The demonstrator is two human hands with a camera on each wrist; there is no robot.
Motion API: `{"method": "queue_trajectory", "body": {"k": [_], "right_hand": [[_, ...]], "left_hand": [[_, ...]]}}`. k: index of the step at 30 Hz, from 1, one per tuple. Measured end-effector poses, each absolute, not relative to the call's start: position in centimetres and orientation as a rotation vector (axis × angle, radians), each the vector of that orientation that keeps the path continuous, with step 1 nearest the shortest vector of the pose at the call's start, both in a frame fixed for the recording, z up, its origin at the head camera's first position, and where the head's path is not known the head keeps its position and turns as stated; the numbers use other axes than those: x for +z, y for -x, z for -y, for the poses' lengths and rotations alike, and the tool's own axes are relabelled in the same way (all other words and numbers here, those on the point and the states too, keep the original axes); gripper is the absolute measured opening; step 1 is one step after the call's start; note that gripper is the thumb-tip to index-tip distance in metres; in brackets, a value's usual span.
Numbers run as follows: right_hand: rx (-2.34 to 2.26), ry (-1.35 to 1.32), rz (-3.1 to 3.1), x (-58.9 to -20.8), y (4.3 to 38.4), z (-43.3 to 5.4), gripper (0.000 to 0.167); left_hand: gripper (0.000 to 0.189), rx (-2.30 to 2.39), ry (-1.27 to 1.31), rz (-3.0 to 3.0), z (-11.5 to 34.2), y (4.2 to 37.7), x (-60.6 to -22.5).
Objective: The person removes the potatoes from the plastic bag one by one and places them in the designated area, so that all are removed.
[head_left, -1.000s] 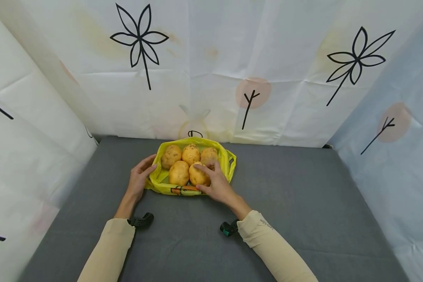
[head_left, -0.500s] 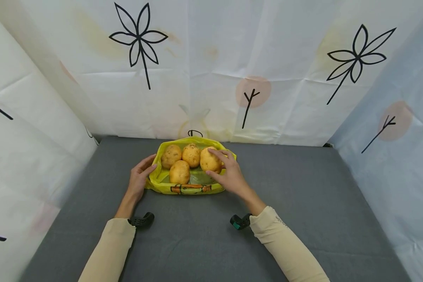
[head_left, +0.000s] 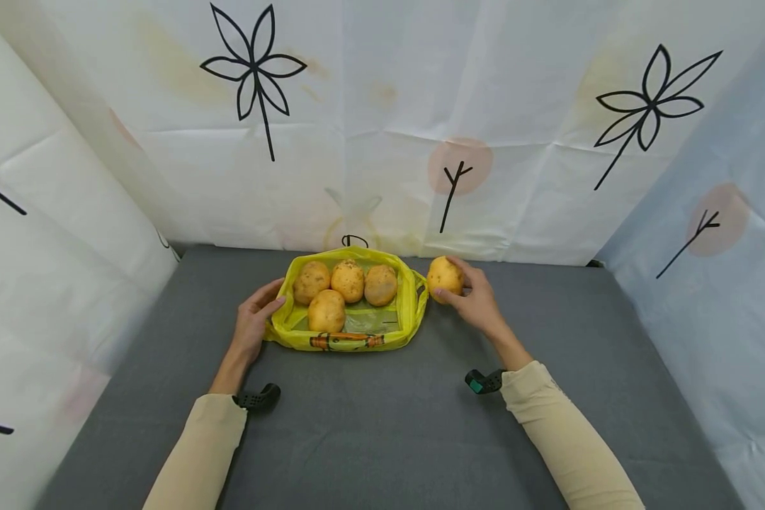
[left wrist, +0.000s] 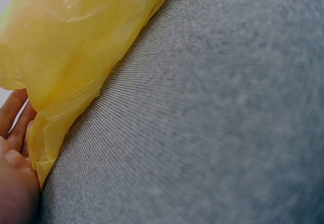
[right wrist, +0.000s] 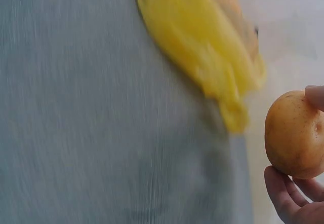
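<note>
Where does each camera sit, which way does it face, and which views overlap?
Head: on the head, looking forward and down at the yellow bag; left hand, right hand and sleeves show.
Left wrist: worn there, facing the bag and grey cloth; part of left hand at left edge.
Right wrist: worn there, facing the bag and held potato; part of right hand at right edge.
Shared: head and right wrist show the potato.

I count five potatoes [head_left: 326,312]; one yellow bag [head_left: 409,312]; two hands [head_left: 252,320]. There are two sleeves [head_left: 194,453]; two black wrist devices [head_left: 260,398].
</note>
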State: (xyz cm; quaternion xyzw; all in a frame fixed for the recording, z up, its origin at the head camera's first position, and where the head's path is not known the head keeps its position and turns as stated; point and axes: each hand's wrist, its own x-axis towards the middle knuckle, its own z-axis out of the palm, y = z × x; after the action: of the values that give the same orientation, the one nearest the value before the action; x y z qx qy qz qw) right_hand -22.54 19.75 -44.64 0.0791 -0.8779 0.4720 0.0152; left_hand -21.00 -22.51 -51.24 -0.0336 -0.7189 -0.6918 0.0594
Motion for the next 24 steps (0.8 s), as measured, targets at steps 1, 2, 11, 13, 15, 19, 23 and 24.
{"method": "queue_trajectory", "body": {"k": [1,2,11,13,15,19,23,24], "right_hand": [[1.483,-0.206,2.744,-44.8,22.8,-20.4,0.071],[1.506,-0.174,2.75,-44.9,23.1,-20.9,0.071],[1.611,-0.076,2.82,-46.2,25.0,-24.2,0.073],[1.604,-0.05,2.837,-46.3,25.2,-24.4,0.072],[1.599,-0.028,2.847,-46.3,25.4,-24.5,0.071],[1.575,-0.006,2.873,-46.1,25.6,-24.6,0.071],[1.549,-0.017,2.906,-46.0,25.7,-24.6,0.072],[1.547,-0.022,2.911,-46.0,25.7,-24.6,0.073]], "left_hand": [[0.048,-2.093,0.104,2.177,22.5,21.0,-51.2],[0.048,-2.09,0.106,2.178,22.5,21.0,-51.2],[0.048,-2.076,0.116,2.179,22.4,20.9,-51.2],[0.047,-2.075,0.121,2.176,22.4,20.8,-51.1],[0.047,-2.071,0.126,2.174,22.3,20.8,-51.1],[0.047,-2.063,0.135,2.178,22.3,20.8,-51.0],[0.046,-2.067,0.124,2.179,22.3,20.7,-51.0],[0.046,-2.066,0.118,2.182,22.3,20.7,-51.1]]}}
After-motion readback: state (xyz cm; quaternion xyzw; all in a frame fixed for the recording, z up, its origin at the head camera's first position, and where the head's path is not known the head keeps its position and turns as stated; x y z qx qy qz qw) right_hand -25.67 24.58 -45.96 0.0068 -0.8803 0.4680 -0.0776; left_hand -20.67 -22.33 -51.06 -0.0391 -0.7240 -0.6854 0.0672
